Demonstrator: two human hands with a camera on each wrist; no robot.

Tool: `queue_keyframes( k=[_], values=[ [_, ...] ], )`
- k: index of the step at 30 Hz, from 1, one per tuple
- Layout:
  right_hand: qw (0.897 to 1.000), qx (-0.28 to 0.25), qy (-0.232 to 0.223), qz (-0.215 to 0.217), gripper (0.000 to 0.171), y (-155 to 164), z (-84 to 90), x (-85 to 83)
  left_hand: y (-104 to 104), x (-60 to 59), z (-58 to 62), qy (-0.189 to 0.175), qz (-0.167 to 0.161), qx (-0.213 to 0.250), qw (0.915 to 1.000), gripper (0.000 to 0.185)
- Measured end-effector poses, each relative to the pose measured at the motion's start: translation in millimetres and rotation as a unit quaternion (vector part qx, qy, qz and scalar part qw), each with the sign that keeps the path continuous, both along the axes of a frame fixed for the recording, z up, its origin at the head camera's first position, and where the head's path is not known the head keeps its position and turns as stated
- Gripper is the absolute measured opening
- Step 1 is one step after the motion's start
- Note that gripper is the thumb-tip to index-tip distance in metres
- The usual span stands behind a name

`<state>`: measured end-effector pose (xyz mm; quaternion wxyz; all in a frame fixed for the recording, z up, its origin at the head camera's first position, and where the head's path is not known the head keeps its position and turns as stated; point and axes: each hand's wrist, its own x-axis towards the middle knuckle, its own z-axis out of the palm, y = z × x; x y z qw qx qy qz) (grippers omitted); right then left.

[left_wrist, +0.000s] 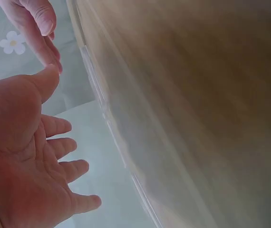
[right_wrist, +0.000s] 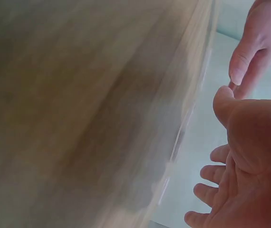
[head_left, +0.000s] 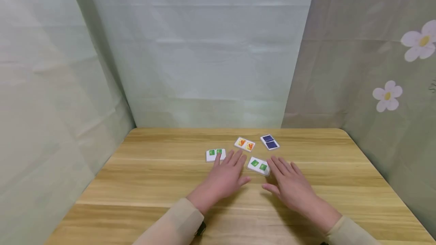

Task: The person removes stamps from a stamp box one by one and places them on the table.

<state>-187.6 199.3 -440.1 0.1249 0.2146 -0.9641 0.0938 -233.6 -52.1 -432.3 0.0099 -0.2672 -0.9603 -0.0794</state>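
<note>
My left hand [head_left: 225, 178] has its fingers spread, palm down, with the fingertips near a white card with two green pictures [head_left: 210, 157]. My right hand [head_left: 291, 184] also has straight fingers; its fingertips overlap the right end of another card with green pictures [head_left: 257, 165]. Whether they touch it, I cannot tell. Beyond the hands lie a card with two orange-red pictures [head_left: 244, 144] and a dark blue card or stack [head_left: 270, 142]. Both wrist views show bare palms with nothing held; the cards are not discernible there.
The wooden table [head_left: 143, 184] has rounded far corners. A pale cloth [head_left: 204, 67] hangs behind it, and cloth with printed flowers [head_left: 387, 96] stands on the right.
</note>
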Motion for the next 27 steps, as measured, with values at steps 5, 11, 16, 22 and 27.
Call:
queue_keyframes(
  k=[5,11,16,22,27],
  values=[
    [1.000,0.002,-0.012,-0.001,0.080,1,-5.1,-1.1,4,-1.4,-1.6,-0.002,-0.006,0.002,1.0000,0.078],
    [1.000,0.000,-0.029,0.003,0.079,1,-6.3,-2.6,6,-2.2,-1.5,-0.016,-0.008,0.004,0.9998,0.076],
    [0.999,0.001,-0.044,0.003,0.078,1,-4.7,-2.5,10,-5.4,-2.4,-0.018,-0.013,-0.006,0.9997,0.076],
    [0.998,0.000,-0.067,0.002,0.078,4,-8.3,-5.4,16,-11.1,-3.2,-0.023,-0.015,-0.030,0.9992,0.076],
    [0.997,-0.002,-0.081,0.002,0.078,5,-10.0,-7.9,18,-14.4,-1.8,-0.035,-0.013,-0.044,0.9983,0.076]
  ],
)
